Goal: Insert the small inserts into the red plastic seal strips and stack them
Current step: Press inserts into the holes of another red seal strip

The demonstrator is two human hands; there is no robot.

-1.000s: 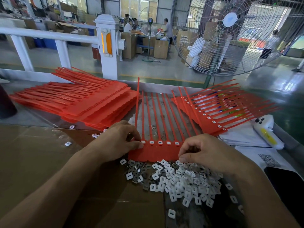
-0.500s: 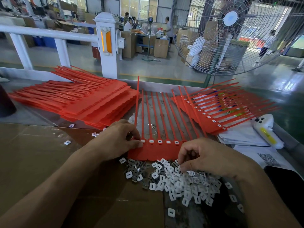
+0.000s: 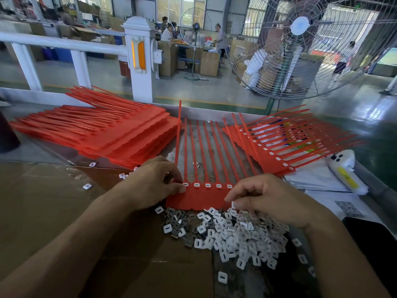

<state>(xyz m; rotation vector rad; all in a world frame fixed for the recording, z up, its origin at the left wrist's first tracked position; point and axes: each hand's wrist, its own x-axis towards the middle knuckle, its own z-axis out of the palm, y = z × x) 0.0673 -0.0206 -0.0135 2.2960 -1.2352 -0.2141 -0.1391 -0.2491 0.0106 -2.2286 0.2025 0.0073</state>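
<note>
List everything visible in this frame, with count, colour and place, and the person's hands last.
seal strip sheet: one, red, centre of the bench, five white inserts showing along its head.
loose inserts: a heap, too many to count, white with some grey, just below that sheet.
left stack of strip sheets: one pile, red, far left.
right stack of strip sheets: one pile, red with white inserts, far right.
white device: one, with a yellow label, right edge.
floor fan: one, large, metal cage, beyond the bench.
left hand: pinches the sheet's left end.
right hand: pinches a white insert above the heap.
</note>
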